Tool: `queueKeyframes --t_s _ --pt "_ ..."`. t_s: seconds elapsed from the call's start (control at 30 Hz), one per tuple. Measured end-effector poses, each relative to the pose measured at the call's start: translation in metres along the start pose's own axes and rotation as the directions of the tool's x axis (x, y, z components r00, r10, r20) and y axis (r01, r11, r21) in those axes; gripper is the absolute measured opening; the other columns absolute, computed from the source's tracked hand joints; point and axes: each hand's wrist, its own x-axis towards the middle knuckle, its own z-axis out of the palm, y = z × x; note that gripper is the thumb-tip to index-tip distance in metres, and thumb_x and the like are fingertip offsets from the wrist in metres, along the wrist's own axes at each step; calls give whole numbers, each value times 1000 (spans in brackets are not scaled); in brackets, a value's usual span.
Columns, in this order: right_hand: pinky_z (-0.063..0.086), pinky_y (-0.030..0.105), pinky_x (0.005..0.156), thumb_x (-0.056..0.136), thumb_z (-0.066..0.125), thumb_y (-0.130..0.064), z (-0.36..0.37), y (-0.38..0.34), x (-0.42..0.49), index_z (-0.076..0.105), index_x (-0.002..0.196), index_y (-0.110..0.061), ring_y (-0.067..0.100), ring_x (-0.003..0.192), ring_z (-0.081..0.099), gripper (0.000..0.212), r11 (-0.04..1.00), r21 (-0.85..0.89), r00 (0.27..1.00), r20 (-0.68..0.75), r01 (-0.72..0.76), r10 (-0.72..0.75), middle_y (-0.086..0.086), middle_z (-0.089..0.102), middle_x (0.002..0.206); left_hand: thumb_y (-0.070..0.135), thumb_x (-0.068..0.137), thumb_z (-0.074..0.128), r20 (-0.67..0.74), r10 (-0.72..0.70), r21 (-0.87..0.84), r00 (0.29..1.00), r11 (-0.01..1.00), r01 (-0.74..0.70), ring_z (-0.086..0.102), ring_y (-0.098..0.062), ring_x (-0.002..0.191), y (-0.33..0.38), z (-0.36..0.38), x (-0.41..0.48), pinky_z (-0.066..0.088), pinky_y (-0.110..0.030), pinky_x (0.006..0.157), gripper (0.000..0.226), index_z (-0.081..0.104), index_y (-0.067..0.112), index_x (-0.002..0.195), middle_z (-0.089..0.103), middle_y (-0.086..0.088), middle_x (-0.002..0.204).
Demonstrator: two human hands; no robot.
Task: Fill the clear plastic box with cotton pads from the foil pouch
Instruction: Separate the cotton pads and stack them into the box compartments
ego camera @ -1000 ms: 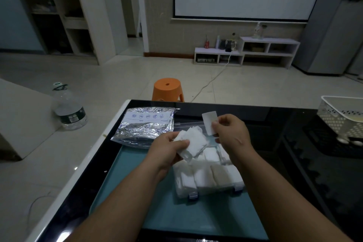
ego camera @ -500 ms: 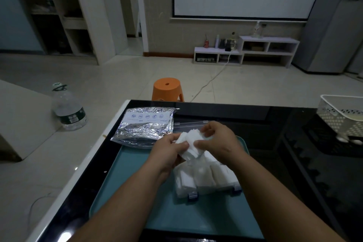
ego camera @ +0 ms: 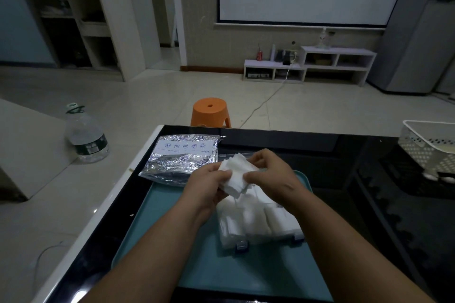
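A stack of white cotton pads (ego camera: 235, 176) is held between both hands above the clear plastic box (ego camera: 258, 225). My left hand (ego camera: 209, 187) grips the stack's left side. My right hand (ego camera: 270, 176) pinches its right side and top. The box sits on a teal tray (ego camera: 172, 229), with white pads packed in its compartments and blue latches on its near edge. Its open lid (ego camera: 236, 155) shows just beyond my hands. The silver foil pouch (ego camera: 181, 158) lies flat at the tray's far-left corner.
The tray rests on a black glossy table (ego camera: 344, 155) with a white left edge. A white perforated basket (ego camera: 430, 147) stands at the far right. On the floor beyond are an orange stool (ego camera: 210, 112) and a large water bottle (ego camera: 86, 135).
My right hand held one pad up apart from the stack a second ago. It has come down and now presses on the stack held by my left hand.
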Motion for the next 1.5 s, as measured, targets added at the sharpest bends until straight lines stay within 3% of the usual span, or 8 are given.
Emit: queueKeyframes --t_s 0.13,0.37,0.57,0.7,1.0,1.2,1.33,1.5 --pt "51 23 60 88 64 -17 3 -3 -1 47 108 -19 21 85 65 26 973 198 991 87 -122 106 8 59 105 8 85 65 -22 21 -31 1000 999 -22 69 -30 90 -1 -1 3 57 -40 78 26 66 11 111 72 -16 104" --pt "59 33 72 90 65 -7 10 -7 -4 51 112 -3 31 92 69 26 751 623 975 103 -219 198 21 66 106 62 77 49 117 22 -371 993 928 23 62 -34 112 3 3 -1 50 -41 92 78 55 3 128 65 -21 122" --pt "58 29 68 91 65 -13 13 -8 -7 62 105 -1 22 81 69 19 839 507 978 149 -200 143 14 71 95 17 80 65 120 33 -381 992 924 15 70 -27 89 0 8 -4 57 -37 83 50 55 -2 125 69 -21 107" --pt "52 27 65 91 66 -17 15 -7 -7 67 99 -9 19 85 65 12 929 357 995 3 -98 103 7 69 94 3 91 56 69 54 -356 996 934 -26 71 -26 84 0 8 -2 59 -36 78 25 61 2 115 70 -20 102" --pt "53 27 70 93 62 -15 16 -6 -8 70 96 -12 18 83 65 10 949 314 1000 19 -7 1 4 70 92 8 79 65 98 43 -319 994 948 -10 68 -24 81 -2 10 -7 51 -37 83 22 67 5 100 72 -16 93" --pt "52 28 65 93 59 -16 16 -9 -8 64 95 -12 17 78 61 7 969 244 998 -21 -49 56 6 67 92 6 88 61 -19 -55 -377 998 925 44 68 -27 81 0 6 -2 57 -34 70 34 60 0 121 69 -21 107" --pt "54 32 69 89 65 -38 21 -9 -10 64 93 -19 14 77 64 19 981 193 999 -45 3 5 1 68 89 17 89 63 -34 -76 -397 997 916 56 70 -30 92 0 8 -4 58 -38 78 35 59 2 121 70 -21 109" --pt "47 27 61 88 69 -26 21 -11 -9 66 92 -14 15 71 58 13 959 255 992 59 -121 109 7 67 85 27 89 62 6 -87 -362 996 929 83 70 -28 92 -1 11 -5 57 -37 80 37 61 3 118 71 -18 106"
